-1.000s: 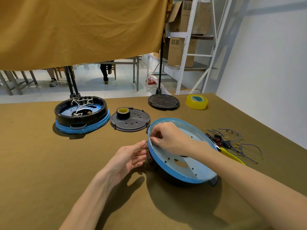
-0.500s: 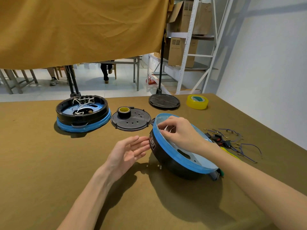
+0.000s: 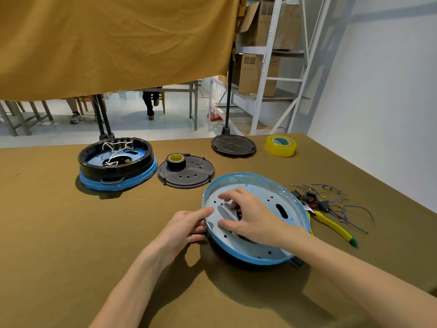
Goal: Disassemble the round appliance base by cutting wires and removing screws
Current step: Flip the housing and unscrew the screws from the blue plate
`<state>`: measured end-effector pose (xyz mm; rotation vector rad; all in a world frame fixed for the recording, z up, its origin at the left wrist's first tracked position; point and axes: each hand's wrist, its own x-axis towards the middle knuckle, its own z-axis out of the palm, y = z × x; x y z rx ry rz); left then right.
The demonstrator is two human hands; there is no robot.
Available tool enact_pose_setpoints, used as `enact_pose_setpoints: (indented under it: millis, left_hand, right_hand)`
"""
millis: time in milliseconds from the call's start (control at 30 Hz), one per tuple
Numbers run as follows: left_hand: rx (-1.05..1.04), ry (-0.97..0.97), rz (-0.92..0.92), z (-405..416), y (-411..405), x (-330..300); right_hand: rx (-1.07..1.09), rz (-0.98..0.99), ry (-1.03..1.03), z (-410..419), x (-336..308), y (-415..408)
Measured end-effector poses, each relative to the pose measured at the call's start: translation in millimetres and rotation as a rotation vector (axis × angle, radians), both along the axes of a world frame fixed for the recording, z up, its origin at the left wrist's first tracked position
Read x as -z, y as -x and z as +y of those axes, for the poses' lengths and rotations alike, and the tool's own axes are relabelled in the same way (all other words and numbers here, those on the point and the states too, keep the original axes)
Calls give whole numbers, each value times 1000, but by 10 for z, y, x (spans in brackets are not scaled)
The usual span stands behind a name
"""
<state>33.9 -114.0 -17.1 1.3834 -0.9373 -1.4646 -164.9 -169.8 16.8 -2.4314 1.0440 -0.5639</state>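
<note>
A round appliance base with a blue rim and pale perforated plate lies in front of me, its open side up. My left hand grips its left rim, thumb over the edge. My right hand rests inside it, fingers spread on the plate with nothing in them. A second round base, black over blue, with white wires inside, stands at the back left. Cut blue wires and small connectors lie to the right, beside yellow-handled cutters.
A black perforated cover with a black tape roll on it lies between the two bases. Another black round cover and a yellow tape roll sit near the table's far edge. A tan cloth hangs above; shelving stands behind.
The base was tilted up on its edge and now lies flatter. My left hand has closed on its left rim. My right hand has moved from the rim down onto the inner plate.
</note>
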Motion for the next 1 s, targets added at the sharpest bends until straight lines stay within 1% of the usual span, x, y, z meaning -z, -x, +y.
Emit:
enact_pose_setpoints:
  millis: [200, 267, 367, 433, 467, 533, 600, 667, 700, 767, 867, 933, 1000]
  left_hand:
    - [-40, -10, 80, 7, -10, -11]
    - [-81, -4, 161, 9, -2, -10]
    - [-120, 31, 347, 5, 9, -31]
    - [-119, 25, 465, -7, 18, -85]
    - [-113, 18, 518, -10, 30, -112]
    - [-82, 32, 566, -17, 58, -160]
    - [-38, 84, 524, -39, 103, -243]
    - [-27, 146, 498, -86, 176, -372]
    - [-26, 176, 506, -114, 224, -453]
    - [-3, 224, 526, -166, 341, -626]
    - [35, 270, 542, -207, 530, -888]
    - [77, 322, 568, -205, 635, -1019]
    - [144, 423, 498, -174, 763, -1133]
  right_hand:
    - [-8, 80, 99, -32, -67, -89]
    - [6, 43, 93, -9, -107, -119]
    - [57, -115, 12, 49, -219, -92]
    - [64, -194, -109, 96, -340, -13]
    - [59, -200, -184, 120, -405, 30]
    - [41, -134, -265, 159, -528, 116]
    - [14, -18, -239, 178, -670, 199]
    - [11, 22, -193, 198, -838, 275]
    - [19, -12, -165, 212, -918, 317]
    - [58, -142, -147, 243, -1030, 408]
    - [135, -343, -209, 287, -1101, 572]
    - [128, -496, -281, 311, -1104, 679]
    - [102, -643, -341, 334, -1081, 770]
